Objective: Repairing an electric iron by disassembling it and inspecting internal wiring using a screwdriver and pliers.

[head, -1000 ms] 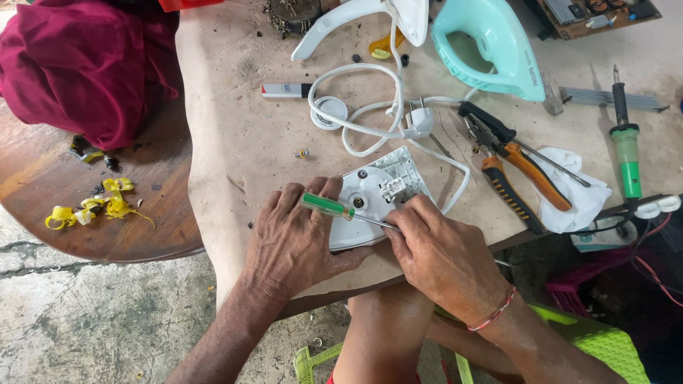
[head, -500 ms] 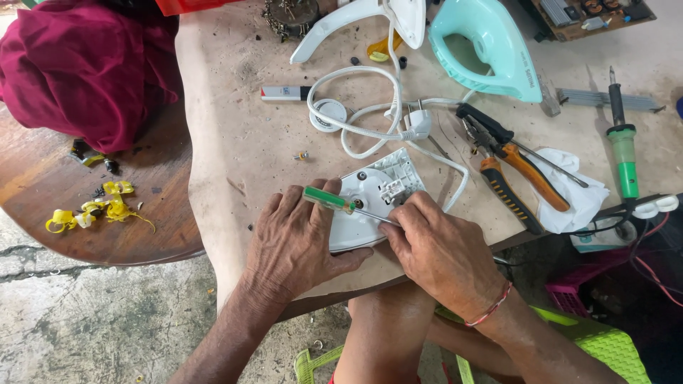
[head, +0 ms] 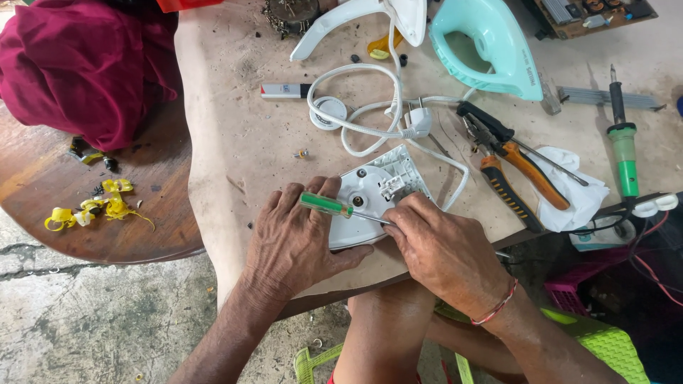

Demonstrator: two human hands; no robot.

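Green-handled screwdriver lower now, over white housing.

A repair workshop: worn workbench strewn with pliers, soldering iron, dismantled iron shell.

Both forearms reach up from the lower edge, hands side by side and nearly touching. The left hand lies palm down, fingers curled forward; the right hand is knuckles up, fingers bent in a pinching grip

White plastic iron base flat on table edge, green-handled screwdriver lying across it
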